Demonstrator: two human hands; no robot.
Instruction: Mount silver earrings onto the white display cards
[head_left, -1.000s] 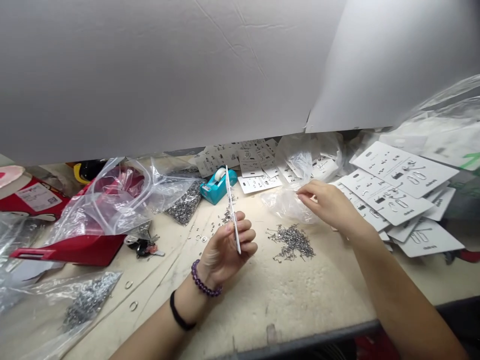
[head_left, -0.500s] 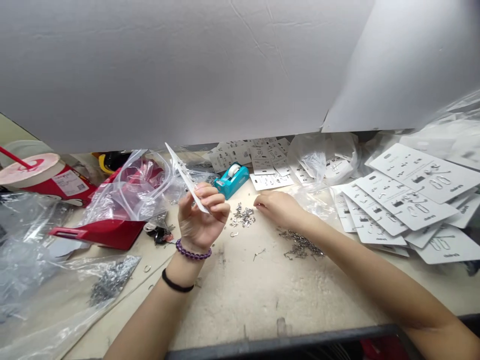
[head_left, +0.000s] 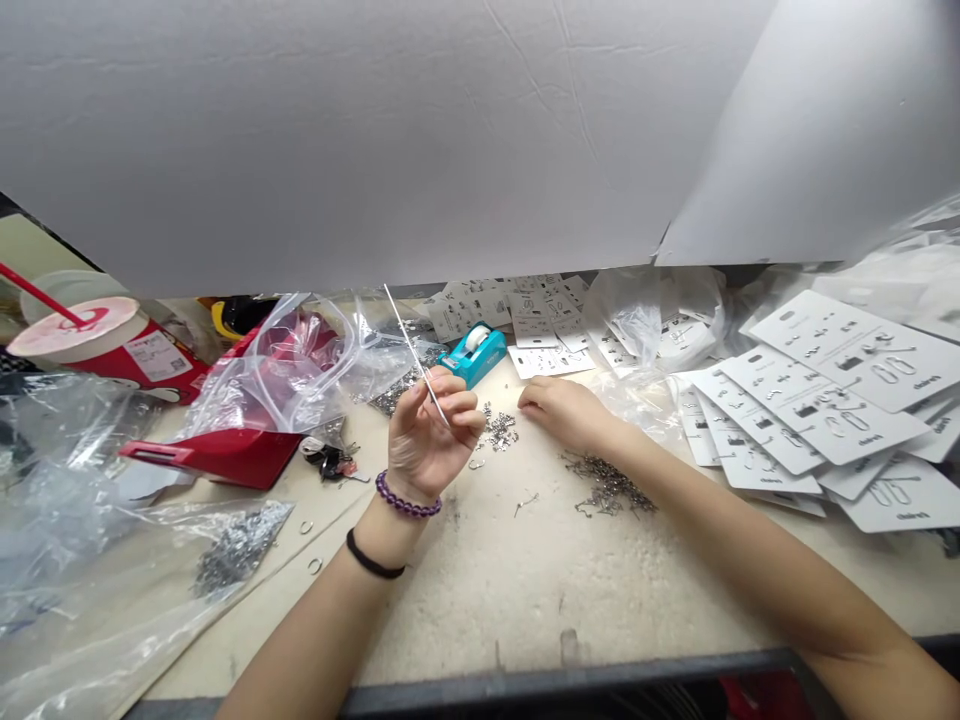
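Holding a thin white card (head_left: 409,340) between thumb and fingertips, the left hand (head_left: 431,435) is turning it so that it now stands almost edge-on, a narrow upright sliver pointing up and away, where a moment ago its face showed at a slant. The fingers are narrowly closed on its lower end. The right hand (head_left: 566,413) is resting palm down at the centre of the frame with its fingers loosely curled, and nothing shows in them. Just beside it lie a small cluster of metal findings (head_left: 499,430) and, lower right, a looser heap of metal findings (head_left: 609,487).

A pale, scuffed workbench (head_left: 480,600) is spreading across the lower frame. Printed white cards (head_left: 840,385) are overlapping at right, and a teal tape dispenser (head_left: 474,355) is sitting at top centre. At left, clear plastic bags (head_left: 277,365) are lying around a red scoop (head_left: 214,455), and a cup with a pink lid (head_left: 75,327) is standing at far left. A large white sheet (head_left: 337,140) is hanging across the top of the frame.
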